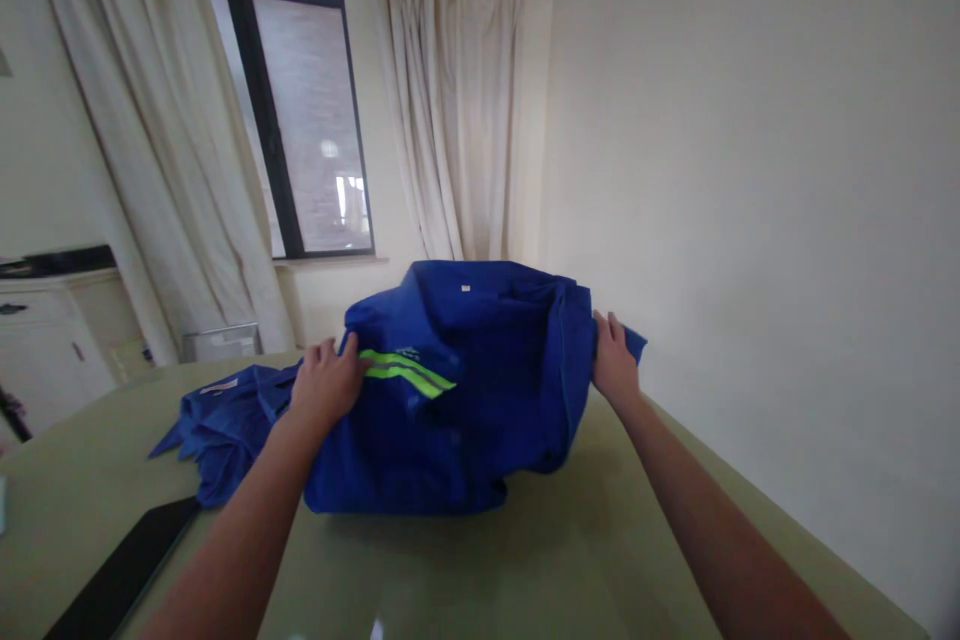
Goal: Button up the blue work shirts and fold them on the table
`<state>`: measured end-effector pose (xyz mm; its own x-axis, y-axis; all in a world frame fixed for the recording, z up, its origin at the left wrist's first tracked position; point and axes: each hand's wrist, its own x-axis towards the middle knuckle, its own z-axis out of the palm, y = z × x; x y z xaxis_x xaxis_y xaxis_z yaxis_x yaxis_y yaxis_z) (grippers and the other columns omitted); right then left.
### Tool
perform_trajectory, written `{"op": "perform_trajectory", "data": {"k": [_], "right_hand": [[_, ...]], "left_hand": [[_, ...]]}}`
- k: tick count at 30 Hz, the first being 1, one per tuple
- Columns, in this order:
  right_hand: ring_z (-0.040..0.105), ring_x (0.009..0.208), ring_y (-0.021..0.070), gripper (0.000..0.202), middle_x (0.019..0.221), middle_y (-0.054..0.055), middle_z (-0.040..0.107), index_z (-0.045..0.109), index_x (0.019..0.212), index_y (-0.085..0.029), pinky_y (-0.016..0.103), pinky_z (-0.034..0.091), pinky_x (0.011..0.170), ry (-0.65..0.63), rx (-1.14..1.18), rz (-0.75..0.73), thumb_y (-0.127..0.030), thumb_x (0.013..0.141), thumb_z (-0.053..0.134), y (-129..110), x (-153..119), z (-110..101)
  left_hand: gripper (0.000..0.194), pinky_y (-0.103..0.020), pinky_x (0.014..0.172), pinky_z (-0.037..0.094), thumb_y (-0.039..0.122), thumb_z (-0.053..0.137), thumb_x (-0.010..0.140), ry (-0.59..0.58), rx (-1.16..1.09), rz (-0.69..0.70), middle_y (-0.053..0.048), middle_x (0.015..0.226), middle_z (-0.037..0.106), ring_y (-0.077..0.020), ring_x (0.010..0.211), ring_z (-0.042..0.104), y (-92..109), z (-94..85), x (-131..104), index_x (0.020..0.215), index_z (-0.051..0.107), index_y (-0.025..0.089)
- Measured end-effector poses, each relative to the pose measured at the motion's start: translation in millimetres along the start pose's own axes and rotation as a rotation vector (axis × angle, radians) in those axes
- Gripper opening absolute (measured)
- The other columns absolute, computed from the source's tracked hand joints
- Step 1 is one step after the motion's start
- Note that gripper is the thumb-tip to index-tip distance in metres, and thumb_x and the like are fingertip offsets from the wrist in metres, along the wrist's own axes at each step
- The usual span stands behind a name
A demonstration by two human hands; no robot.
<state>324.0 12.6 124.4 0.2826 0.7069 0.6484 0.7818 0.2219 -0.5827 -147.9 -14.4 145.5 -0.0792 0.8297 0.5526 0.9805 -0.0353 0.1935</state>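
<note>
A blue work jacket with a yellow-green and grey reflective stripe hangs spread between my two hands, over the table. Its collar edge is at the top, with a small white label inside. My left hand is closed on the jacket's left side, near the stripe. On the opposite side, my right hand grips the cloth, and a bit of blue fabric sticks out beyond its fingers. Some fingertips of both hands are hidden by the cloth. Left of the jacket, a second crumpled blue garment lies on the table.
The greenish table stretches beneath, with a wall along its right side. A flat black object lies at the front left. Behind are a window, curtains and a white cabinet.
</note>
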Motion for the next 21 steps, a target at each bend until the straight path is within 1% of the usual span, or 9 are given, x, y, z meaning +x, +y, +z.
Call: {"op": "perform_trajectory", "data": {"k": [3,5,7,9,12,14,16,19,21], "right_hand": [[0.059,0.126,0.0339,0.050,0.140,0.024,0.056,0.058,0.136,-0.014,0.052,0.045,0.103,-0.086,0.011,0.063,-0.029,0.088,0.056,26.1,-16.3,18.4],[0.066,0.115,0.0315,0.040,0.121,0.019,0.069,0.068,0.121,-0.015,0.049,0.049,0.100,-0.178,0.038,0.064,-0.034,0.088,0.058,38.8,-44.0,31.5],[0.068,0.112,0.0287,0.037,0.117,0.016,0.072,0.070,0.114,-0.016,0.045,0.052,0.098,-0.246,0.066,0.059,-0.039,0.092,0.051,45.2,-75.0,41.7],[0.068,0.111,0.0273,0.043,0.116,0.016,0.073,0.070,0.114,-0.015,0.043,0.053,0.098,-0.278,0.087,0.068,-0.042,0.098,0.041,44.6,-101.0,47.1],[0.068,0.109,0.0280,0.044,0.116,0.016,0.072,0.069,0.114,-0.013,0.040,0.052,0.098,-0.398,0.022,0.040,-0.049,0.095,0.053,31.9,-121.0,45.8],[0.067,0.109,0.0294,0.040,0.116,0.017,0.071,0.070,0.114,-0.013,0.039,0.050,0.098,-0.557,-0.144,-0.010,-0.044,0.089,0.065,17.9,-119.4,40.7],[0.068,0.107,0.0312,0.029,0.112,0.017,0.073,0.072,0.108,-0.014,0.040,0.050,0.094,-0.696,-0.291,-0.044,-0.033,0.087,0.069,1.9,-105.8,34.3],[0.073,0.090,0.0307,0.017,0.091,0.011,0.076,0.074,0.086,-0.018,0.037,0.053,0.082,-0.786,-0.301,-0.066,-0.024,0.072,0.081,-23.8,-65.2,24.8],[0.073,0.082,0.0277,0.015,0.081,0.008,0.076,0.073,0.080,-0.019,0.034,0.053,0.079,-0.775,-0.271,-0.092,-0.029,0.073,0.082,-42.6,-30.3,18.9]], "left_hand": [[0.038,-0.052,0.106,0.046,0.030,0.043,0.102,-0.106,-0.073,0.064,-0.019,0.127,0.066,-0.0329,0.122,0.060,3.6,4.7,-16.0,0.128,0.061,0.010],[0.038,-0.040,0.101,0.051,0.036,0.038,0.102,-0.203,-0.153,0.135,-0.010,0.113,0.073,-0.0272,0.109,0.068,10.0,17.4,-47.5,0.118,0.067,0.018],[0.039,-0.033,0.098,0.053,0.048,0.042,0.099,-0.287,-0.242,0.197,-0.005,0.113,0.074,-0.0264,0.108,0.068,17.0,34.0,-89.2,0.109,0.072,0.025],[0.044,-0.038,0.101,0.052,0.060,0.053,0.091,-0.299,-0.274,0.181,-0.005,0.122,0.073,-0.0321,0.117,0.065,22.6,50.0,-130.1,0.116,0.071,0.029],[0.055,-0.046,0.110,0.046,0.060,0.066,0.082,-0.348,-0.269,0.189,-0.003,0.137,0.067,-0.0372,0.129,0.057,28.9,62.7,-165.9,0.130,0.066,0.033],[0.037,-0.047,0.108,0.047,0.047,0.058,0.092,-0.424,-0.222,0.181,-0.004,0.131,0.071,-0.0361,0.125,0.061,32.8,58.8,-164.6,0.122,0.070,0.031],[0.032,-0.042,0.098,0.051,0.035,0.044,0.099,-0.473,-0.178,0.157,-0.006,0.116,0.077,-0.0327,0.113,0.068,35.6,43.8,-145.0,0.109,0.073,0.027],[0.036,-0.036,0.091,0.050,0.038,0.038,0.103,-0.440,-0.193,0.170,-0.004,0.109,0.078,-0.0276,0.104,0.071,36.5,5.2,-96.6,0.108,0.071,0.027],[0.036,-0.031,0.085,0.049,0.044,0.041,0.102,-0.430,-0.228,0.256,-0.003,0.100,0.078,-0.0247,0.097,0.071,37.0,-24.0,-63.7,0.098,0.072,0.027]]}}
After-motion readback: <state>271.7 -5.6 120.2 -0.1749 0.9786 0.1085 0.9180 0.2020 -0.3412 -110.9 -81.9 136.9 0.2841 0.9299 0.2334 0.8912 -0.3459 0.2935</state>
